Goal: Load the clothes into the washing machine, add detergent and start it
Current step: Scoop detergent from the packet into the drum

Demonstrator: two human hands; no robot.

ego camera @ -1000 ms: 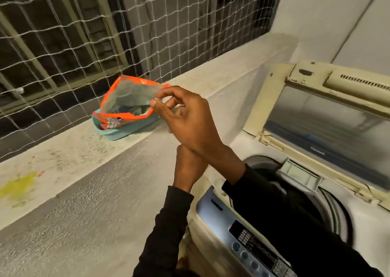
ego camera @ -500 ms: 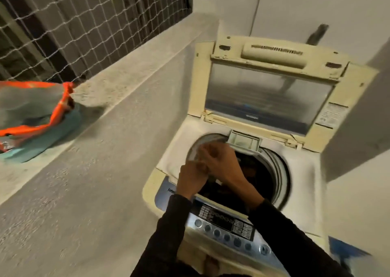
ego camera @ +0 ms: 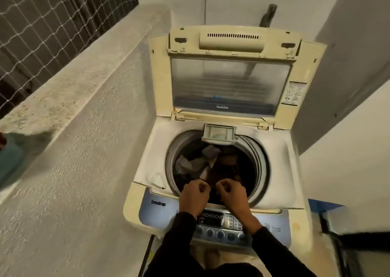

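A cream top-loading washing machine (ego camera: 147,150) stands with its lid (ego camera: 230,87) raised. Grey and dark clothes (ego camera: 196,163) lie in the drum. A small detergent drawer (ego camera: 218,133) sits at the drum's back rim. My left hand (ego camera: 195,196) and my right hand (ego camera: 231,194) hover side by side over the drum's front edge, just above the control panel (ego camera: 219,219). The fingers of both are curled into loose fists, and nothing shows in either. Both arms are in black sleeves.
A rough concrete ledge (ego camera: 84,65) runs along the left, with wire netting (ego camera: 42,23) behind it. A blurred teal container (ego camera: 10,156) sits on that ledge at the frame's left edge. White walls close in behind and to the right. A blue object (ego camera: 322,205) is at the right.
My right hand left the orange pouch on the ledge and both hands came over the drum. They were pressed together half a second ago; now they are apart. The view swung right.
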